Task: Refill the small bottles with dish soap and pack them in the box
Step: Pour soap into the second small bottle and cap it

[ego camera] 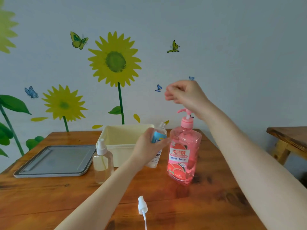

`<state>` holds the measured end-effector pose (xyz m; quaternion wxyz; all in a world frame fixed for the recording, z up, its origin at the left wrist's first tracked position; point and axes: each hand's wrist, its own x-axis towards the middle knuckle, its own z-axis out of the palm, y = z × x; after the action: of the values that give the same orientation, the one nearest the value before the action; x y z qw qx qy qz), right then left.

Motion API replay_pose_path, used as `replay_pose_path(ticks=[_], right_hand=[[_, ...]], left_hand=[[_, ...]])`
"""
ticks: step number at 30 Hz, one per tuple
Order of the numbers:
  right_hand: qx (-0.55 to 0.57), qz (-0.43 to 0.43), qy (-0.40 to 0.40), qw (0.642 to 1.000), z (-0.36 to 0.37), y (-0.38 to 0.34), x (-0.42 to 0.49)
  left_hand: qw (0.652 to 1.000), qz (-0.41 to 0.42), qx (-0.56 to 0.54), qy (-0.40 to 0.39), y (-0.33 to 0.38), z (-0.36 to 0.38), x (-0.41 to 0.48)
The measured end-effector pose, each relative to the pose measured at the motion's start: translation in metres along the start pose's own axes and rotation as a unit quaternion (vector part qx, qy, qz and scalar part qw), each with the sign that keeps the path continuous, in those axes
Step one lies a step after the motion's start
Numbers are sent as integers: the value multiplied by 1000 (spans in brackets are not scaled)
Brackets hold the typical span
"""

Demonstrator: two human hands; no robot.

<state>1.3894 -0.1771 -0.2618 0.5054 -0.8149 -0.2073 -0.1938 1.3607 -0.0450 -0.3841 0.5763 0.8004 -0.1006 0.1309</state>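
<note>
At desk centre: L hand (147,146) grips small blue-label bottle (160,135), cap off, tilted, neck near spout of pink dish-soap pump bottle (184,156); neck sits beside and below spout, not clearly under it.
R hand (184,95): hovers above pump head (183,111), fingers curled in, blurred, nothing seen in them; wrist close to pump top, contact can't be told.
Box: cream plastic box (123,153) behind both bottles, nothing seen inside; grey lid (56,160) flat to its left.
Step (judged): filling 1st bottle, none packed yet.
Risk 1: spout and neck misaligned, so soap runs down label, over L fingers or onto desk (216,205).
Risk 2: hard press w/ no hand steadying pump bottle, so it could rock or slide.
Risk 3: soapy fingers, so bottle slips or cap won't screw on.
Risk 4: loose spray head (142,206) lies near front edge; a forearm could knock it off.
Count: small bottles 2 (1 held, 1 clear spray bottle (103,163) standing capped by box front); pump bottle 1; box 1; lid 1; loose spray head 1; hands 2.
</note>
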Motion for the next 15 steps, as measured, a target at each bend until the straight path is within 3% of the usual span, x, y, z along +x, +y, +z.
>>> replay_pose_path(ticks=[7,15], right_hand=[[-146,99,-57,983,-15,23,47],[-129,178,-119,968,-5,32,46]], left_hand=[[997,51,63,-18,12,15,27],[993,100,60,-21,24,18,40]])
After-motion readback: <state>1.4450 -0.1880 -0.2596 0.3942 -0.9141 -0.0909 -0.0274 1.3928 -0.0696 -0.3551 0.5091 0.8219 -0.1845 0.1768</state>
